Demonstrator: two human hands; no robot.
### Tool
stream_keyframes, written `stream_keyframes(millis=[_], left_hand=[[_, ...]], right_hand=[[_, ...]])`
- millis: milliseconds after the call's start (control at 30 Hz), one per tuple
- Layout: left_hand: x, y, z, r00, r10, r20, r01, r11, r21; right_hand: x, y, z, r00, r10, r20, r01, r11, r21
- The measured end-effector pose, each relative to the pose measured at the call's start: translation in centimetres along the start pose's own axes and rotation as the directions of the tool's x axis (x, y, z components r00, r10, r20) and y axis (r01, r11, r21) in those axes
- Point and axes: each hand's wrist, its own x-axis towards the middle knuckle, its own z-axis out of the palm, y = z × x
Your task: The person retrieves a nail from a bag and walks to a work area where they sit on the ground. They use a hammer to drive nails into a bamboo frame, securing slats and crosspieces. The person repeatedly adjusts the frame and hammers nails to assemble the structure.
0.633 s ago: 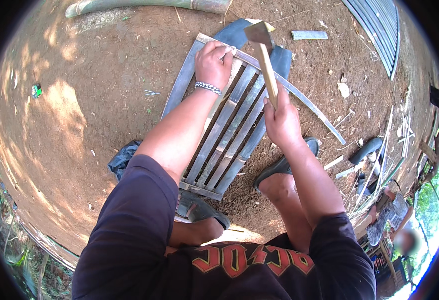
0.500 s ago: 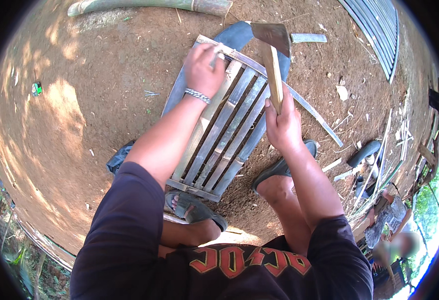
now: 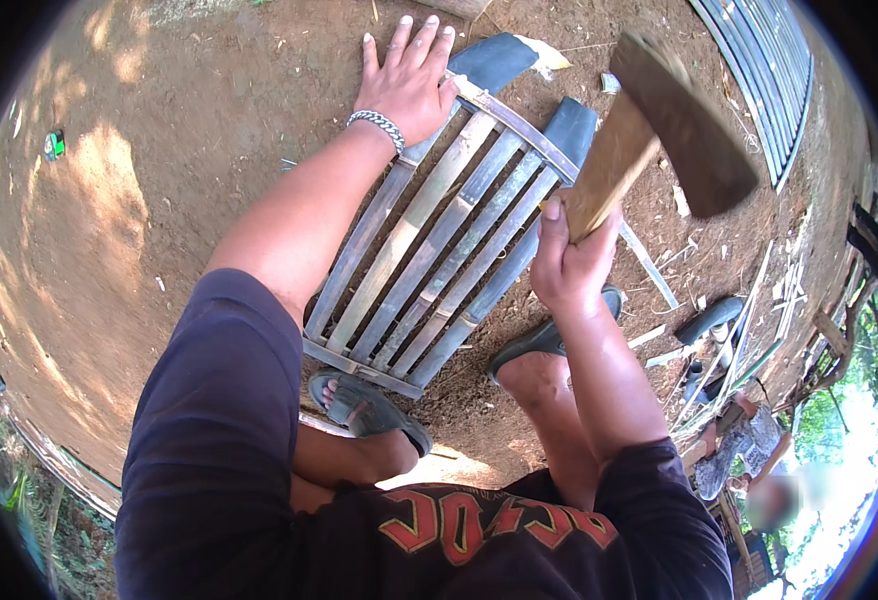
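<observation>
- Left hand (image 3: 407, 95) is open, palm down, fingers spread toward the far side, lying over the far-left corner of the bamboo panel (image 3: 449, 228)!
- A chain bracelet (image 3: 379, 127) circles that wrist.
- Right hand (image 3: 581, 258) is wrapped firmly round the wooden handle of a hatchet (image 3: 649, 115), its broad brown head up and out to the right, slightly blurred.
- And the panel itself: right there between the feet and the hands, long slats running away from the body, a crosspiece at each end.
- A dark rounded piece (image 3: 569, 130) pokes out from under the far edge, near the hatchet.
- Just past the right hand, a thin pale strip (image 3: 651, 268) slants toward the ground.
- Down low, a sandalled left foot (image 3: 369, 408) beside the near crosspiece, the right sandal (image 3: 529, 345) off to the panel's right.
- Farther out, loose sticks (image 3: 744, 320) on the right, and another person (image 3: 744, 450) beyond them, lower right!
</observation>
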Motion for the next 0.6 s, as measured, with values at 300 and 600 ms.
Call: stream_keyframes(millis=[300,600], left_hand=[[-0.4,-0.4,0.0,1.000,-0.009,0.025,0.010,0.999,-0.033],[0.0,-0.9,0.4,1.000,-0.017,-0.017,0.017,1.000,-0.024]], right_hand=[[1.4,-2.3,-1.0,1.000,-0.009,0.022,0.010,0.999,-0.034],[0.1,-0.6,1.4,0.951,0.265,0.159,-0.222,0.944,-0.246]])
